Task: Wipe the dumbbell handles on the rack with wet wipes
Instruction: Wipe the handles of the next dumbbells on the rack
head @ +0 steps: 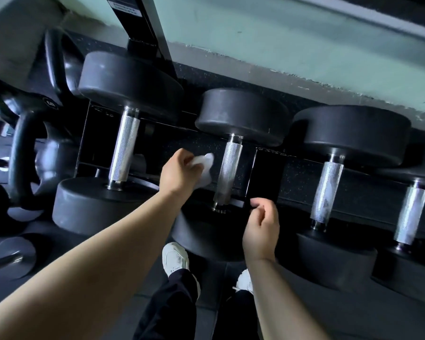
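Right now you are gripping a crumpled white wet wipe (pixel 205 168) in your left hand (pixel 179 175), fingers curled round it with the cloth spilling out on the far side of your fist. The wipe is hovering between two knurled steel dumbbell handles on the rack (pixel 266 175): it is lying just beside the second handle (pixel 228 173), with a thin dark gap showing, and sitting well apart from the first handle (pixel 124 148) on the left.

Your right hand (pixel 261 227) is hanging near the lower end of that second handle, holding nothing, its fingers loosely curled and thumb resting close to the forefinger.

Further right, the third handle (pixel 326 190) and fourth handle (pixel 411 214) are showing pale streaks along the metal. All four dumbbells are lying side by side, black round heads at each end.

Black kettlebells (pixel 25 153) are crowding the left edge, and your white shoes (pixel 174 258) are standing on the dark floor below the rack.
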Available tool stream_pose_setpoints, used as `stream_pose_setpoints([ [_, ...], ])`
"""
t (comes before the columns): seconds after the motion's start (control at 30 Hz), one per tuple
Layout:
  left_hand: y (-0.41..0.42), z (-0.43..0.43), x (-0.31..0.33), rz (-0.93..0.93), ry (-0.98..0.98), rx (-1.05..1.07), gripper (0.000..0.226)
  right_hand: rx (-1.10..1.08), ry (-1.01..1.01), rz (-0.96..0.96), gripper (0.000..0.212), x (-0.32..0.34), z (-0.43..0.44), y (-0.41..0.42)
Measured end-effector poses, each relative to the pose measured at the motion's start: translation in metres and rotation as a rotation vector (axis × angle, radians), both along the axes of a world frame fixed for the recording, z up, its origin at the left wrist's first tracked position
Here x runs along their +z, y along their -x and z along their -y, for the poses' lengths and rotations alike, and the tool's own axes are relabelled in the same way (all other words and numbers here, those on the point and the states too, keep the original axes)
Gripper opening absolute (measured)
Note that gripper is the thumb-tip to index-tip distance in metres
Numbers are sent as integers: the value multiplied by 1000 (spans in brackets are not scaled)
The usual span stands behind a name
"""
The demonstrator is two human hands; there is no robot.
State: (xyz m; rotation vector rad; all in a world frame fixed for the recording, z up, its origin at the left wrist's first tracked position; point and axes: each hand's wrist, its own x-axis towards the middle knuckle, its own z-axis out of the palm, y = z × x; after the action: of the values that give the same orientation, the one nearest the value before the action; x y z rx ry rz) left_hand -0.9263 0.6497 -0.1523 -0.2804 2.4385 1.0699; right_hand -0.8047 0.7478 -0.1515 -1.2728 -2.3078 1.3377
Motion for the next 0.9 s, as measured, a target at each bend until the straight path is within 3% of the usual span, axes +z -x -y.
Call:
stream_pose_setpoints([
  [0.13,6,-26,-3,42,-268,3,10,5,2,10,52,-5,-2,-1],
  [0.23,-9,-22,-6,134,-336,51,15,-12,29,6,55,-6,-2,1],
  [0.3,-14,-12,-7,161,-306,-49,17,0,11,-2,65,-7,-2,2],
  [0.4,-6,-15,0,161,-192,-236,19,-4,80,2,57,-8,-3,-1],
  [0.53,17,-39,6,44,-194,-115,7,-23,152,6,35,-11,-4,-2],
  [0.57,19,-43,6,21,-203,-96,4,-21,151,6,35,-12,-5,-2],
  [0.63,14,-38,7,20,-166,-138,21,-10,174,-2,36,-12,-5,-2],
  [0.77,-10,-14,8,186,-154,-306,34,22,74,-38,60,-13,-5,-2],
  [0.9,2,-25,5,160,-171,-130,19,7,110,-23,55,-12,-5,-2],
])
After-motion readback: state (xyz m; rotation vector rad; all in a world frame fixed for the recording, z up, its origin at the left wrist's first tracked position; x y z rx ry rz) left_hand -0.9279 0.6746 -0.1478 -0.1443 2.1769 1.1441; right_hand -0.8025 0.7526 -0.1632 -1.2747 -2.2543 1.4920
